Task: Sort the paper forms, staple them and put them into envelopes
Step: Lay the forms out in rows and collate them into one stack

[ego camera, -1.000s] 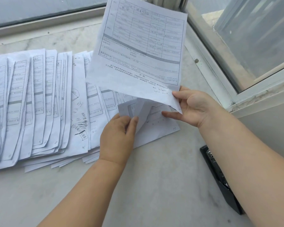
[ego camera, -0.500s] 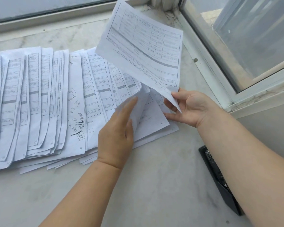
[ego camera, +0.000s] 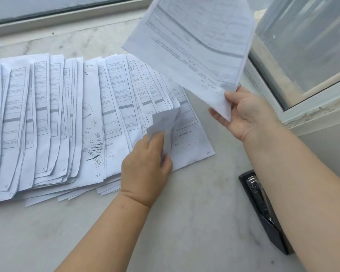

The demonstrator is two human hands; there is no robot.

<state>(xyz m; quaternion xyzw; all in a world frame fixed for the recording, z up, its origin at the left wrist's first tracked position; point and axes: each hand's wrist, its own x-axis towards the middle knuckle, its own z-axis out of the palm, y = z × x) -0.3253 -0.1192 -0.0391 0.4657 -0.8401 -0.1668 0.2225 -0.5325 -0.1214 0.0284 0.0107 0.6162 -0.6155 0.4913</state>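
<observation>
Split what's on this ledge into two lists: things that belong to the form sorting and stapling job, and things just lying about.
Part of the job:
- fanned row of forms
- sheet held up by the right hand
- lifted corner pinched by the left hand
- black stapler, partly behind the right forearm

Not part of it:
- window frame
- marble ledge

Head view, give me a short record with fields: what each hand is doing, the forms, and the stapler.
left hand: lifts the corner of a form in the fanned row
right hand: holds the raised form by its lower corner
fanned forms: overlapping row on the marble sill
stapler: black, beside the right forearm, untouched
</observation>
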